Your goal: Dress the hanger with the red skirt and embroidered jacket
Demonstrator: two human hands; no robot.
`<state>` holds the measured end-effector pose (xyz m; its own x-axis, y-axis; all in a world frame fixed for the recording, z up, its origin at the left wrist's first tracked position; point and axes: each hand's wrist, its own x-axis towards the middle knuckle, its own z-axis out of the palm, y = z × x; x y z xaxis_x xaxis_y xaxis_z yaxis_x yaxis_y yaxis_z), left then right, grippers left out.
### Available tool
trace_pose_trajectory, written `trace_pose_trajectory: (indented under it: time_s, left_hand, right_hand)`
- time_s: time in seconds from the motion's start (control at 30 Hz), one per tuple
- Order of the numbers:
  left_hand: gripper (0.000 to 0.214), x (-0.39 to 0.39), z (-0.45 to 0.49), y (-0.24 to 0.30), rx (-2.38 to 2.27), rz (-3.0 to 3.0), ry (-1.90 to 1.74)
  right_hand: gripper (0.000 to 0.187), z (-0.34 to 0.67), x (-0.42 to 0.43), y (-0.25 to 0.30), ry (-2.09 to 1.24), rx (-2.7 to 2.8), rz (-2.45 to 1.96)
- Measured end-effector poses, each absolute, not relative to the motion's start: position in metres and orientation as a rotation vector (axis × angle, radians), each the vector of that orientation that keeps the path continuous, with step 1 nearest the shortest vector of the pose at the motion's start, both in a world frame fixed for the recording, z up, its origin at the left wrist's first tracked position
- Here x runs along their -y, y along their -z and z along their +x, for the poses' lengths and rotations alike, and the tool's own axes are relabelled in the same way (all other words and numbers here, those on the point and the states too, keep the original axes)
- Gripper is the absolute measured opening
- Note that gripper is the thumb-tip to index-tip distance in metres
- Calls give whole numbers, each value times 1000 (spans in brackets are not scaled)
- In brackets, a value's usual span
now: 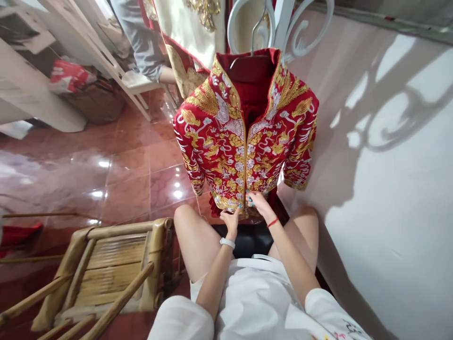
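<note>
In front of me a red jacket (226, 151) with dense gold and silver embroidery hangs on a dark hanger (253, 68). Its stand collar is open at the top, and the two front edges meet lower down. My left hand (231, 221) is at the bottom hem, just left of the front opening, with thumb and fingers closed on the jacket's edge. On the other side of the opening, slightly higher, my right hand (260, 203) pinches the front edge near the hem. Red pleated cloth (214, 207) shows beneath the jacket.
A bamboo chair (113, 264) stands on the tiled floor at my left. White scrolled metalwork (283, 28) rises behind the hanger, beside a white wall (396, 208) on the right. Farther back are another person's sleeve (141, 42), a white chair (138, 82) and bags (92, 97).
</note>
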<state>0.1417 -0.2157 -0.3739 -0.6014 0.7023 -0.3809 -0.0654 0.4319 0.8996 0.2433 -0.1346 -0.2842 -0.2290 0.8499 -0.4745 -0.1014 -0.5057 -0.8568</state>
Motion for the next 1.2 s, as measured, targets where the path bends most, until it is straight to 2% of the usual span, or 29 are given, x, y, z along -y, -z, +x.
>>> trace_pose_trajectory:
  time_s: [0.07, 0.13, 0.27, 0.37, 0.47, 0.73, 0.87, 1.0, 1.2]
  left_hand:
    - [92, 221, 148, 361, -2269, 620, -1173]
    - [97, 219, 153, 347, -2441, 943, -1077]
    - [70, 195, 156, 327, -2188, 1679, -800]
    - [54, 173, 156, 325, -2164, 1847, -618]
    - [53, 162, 158, 330, -2202, 1858, -551]
    - [60, 166, 162, 325, -2199, 1789, -686]
    - [71, 154, 155, 296, -2187, 1837, -922]
    - [59, 125, 150, 271, -2119, 1908, -930]
    - [57, 112, 151, 269, -1951, 1762, -1015]
  right_hand:
    - [29, 239, 145, 285, -1792, 939, -1356]
    - [29, 235, 152, 287, -1769, 935, -1364]
    - [32, 231, 158, 286, -1752, 935, -1387]
    - [36, 232, 158, 282, -1763, 940, -1390]
    - [36, 235, 148, 266, -1792, 939, -1369]
    - [30, 236, 101, 186, -1641, 1049, -1116]
    - [33, 228, 109, 185, -1634, 1026, -1210]
    - [34, 224, 116, 192, -1644, 964, -1188]
    - [33, 227, 101, 170, -1781, 863, -1183]
